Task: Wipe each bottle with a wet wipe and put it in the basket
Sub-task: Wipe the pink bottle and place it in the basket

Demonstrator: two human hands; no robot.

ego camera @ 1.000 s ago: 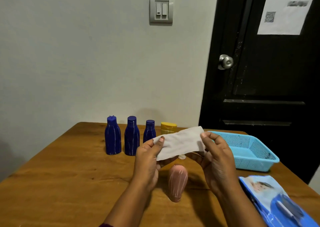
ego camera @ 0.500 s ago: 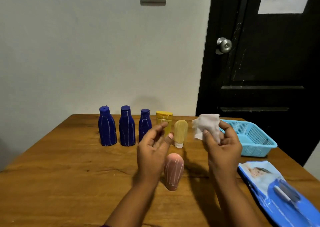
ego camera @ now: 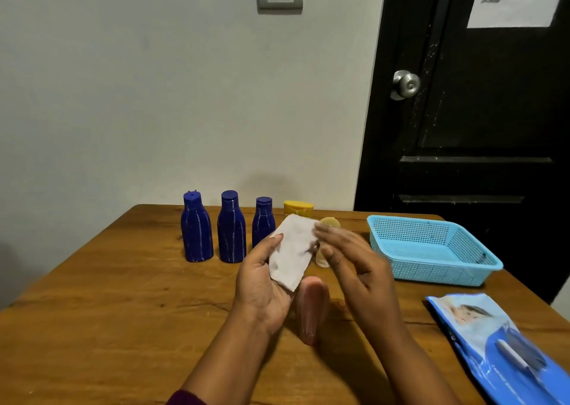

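Your left hand [ego camera: 262,290] carries the white wet wipe [ego camera: 293,250] spread over its palm and fingers, with the thumb pinning the left edge. Your right hand [ego camera: 354,265] is slack-fingered; its tips touch the wipe's right edge and grip nothing.

The pink ribbed plastic bottle [ego camera: 311,309] sits untouched on the wooden table [ego camera: 123,312], just below and between both hands. Its rounded end points at the wipe and its narrow end at you. Whether it stands or lies flat cannot be told.

Judgement: the right hand is free and equally near, so it should reach down for the bottle. The light-blue plastic mesh basket [ego camera: 431,269] waits to the right.
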